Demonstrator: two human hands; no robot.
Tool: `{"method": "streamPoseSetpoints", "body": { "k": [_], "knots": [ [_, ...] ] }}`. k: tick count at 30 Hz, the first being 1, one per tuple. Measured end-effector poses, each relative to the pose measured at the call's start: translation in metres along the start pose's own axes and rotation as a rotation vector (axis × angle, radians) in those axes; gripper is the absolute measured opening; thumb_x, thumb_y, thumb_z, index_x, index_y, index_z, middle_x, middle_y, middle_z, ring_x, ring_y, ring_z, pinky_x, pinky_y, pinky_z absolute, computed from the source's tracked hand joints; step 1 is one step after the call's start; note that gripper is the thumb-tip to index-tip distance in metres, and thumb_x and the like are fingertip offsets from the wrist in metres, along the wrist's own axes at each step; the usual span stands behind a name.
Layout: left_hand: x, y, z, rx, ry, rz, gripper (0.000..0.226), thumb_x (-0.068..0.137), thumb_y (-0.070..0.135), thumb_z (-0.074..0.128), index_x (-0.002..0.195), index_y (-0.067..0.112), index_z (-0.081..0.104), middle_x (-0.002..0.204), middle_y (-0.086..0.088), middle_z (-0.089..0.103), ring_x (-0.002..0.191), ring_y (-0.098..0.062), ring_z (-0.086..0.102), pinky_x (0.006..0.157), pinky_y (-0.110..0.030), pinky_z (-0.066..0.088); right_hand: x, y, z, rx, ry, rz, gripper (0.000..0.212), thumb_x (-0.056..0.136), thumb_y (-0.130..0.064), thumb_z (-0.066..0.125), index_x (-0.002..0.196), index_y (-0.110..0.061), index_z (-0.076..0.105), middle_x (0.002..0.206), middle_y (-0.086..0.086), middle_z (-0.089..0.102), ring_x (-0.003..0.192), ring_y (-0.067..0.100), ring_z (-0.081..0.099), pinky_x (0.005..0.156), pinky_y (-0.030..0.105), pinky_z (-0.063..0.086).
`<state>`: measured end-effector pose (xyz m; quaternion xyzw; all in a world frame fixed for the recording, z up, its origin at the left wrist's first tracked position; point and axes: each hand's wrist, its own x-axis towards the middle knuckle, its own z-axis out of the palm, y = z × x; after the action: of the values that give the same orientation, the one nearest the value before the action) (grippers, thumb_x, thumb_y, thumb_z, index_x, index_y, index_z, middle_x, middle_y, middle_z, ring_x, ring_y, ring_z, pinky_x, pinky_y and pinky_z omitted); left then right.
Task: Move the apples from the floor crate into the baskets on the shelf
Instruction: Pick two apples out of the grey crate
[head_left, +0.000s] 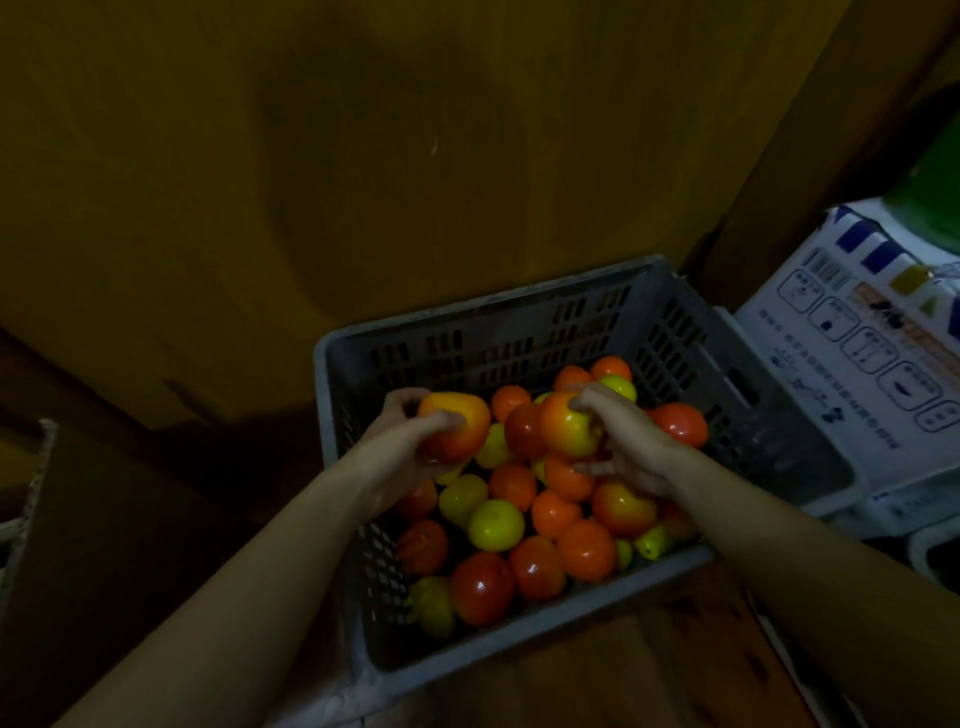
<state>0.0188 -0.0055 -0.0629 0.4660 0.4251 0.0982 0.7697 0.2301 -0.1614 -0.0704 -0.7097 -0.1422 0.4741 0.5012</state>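
Note:
A grey slotted plastic crate (467, 338) sits on the floor, filled with several red, orange and yellow fruits (519, 525). My left hand (400, 447) is closed around a red-and-yellow apple (460, 423) held just above the pile at the crate's left side. My right hand (623, 441) grips a second red-and-yellow apple (569, 426) near the crate's middle. The two apples are close together, a small gap apart. No shelf baskets are in view.
A dim yellow-brown panel (363, 156) rises right behind the crate. A white printed carton (857, 364) stands against the crate's right side, with something green (930, 208) on top. A dark box (104, 519) sits at the left. Wooden floor (649, 665) shows in front.

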Motion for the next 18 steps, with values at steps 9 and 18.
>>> {"method": "streamPoseSetpoints", "body": {
  "k": [9, 18],
  "knots": [
    [-0.004, 0.000, 0.006, 0.443, 0.048, 0.494, 0.082, 0.068, 0.023, 0.091, 0.136, 0.035, 0.048, 0.128, 0.017, 0.053, 0.113, -0.005, 0.058, 0.085, -0.024, 0.055, -0.003, -0.005, -0.011, -0.129, 0.079, -0.186, 0.049, 0.075, -0.041, 0.070, 0.122, -0.034, 0.057, 0.123, 0.004, 0.059, 0.104, 0.024, 0.064, 0.077, 0.039, 0.056],
    [0.002, 0.004, 0.014, -0.190, 0.053, 0.108, 0.041, 0.092, 0.025, 0.067, 0.132, 0.017, 0.056, 0.134, -0.010, 0.056, 0.112, -0.025, 0.062, 0.084, -0.039, 0.054, -0.003, -0.006, -0.002, 0.056, -0.015, -0.153, 0.060, 0.067, -0.037, 0.076, 0.123, -0.035, 0.056, 0.126, 0.008, 0.060, 0.111, 0.032, 0.064, 0.097, 0.057, 0.051]
  ]
}}
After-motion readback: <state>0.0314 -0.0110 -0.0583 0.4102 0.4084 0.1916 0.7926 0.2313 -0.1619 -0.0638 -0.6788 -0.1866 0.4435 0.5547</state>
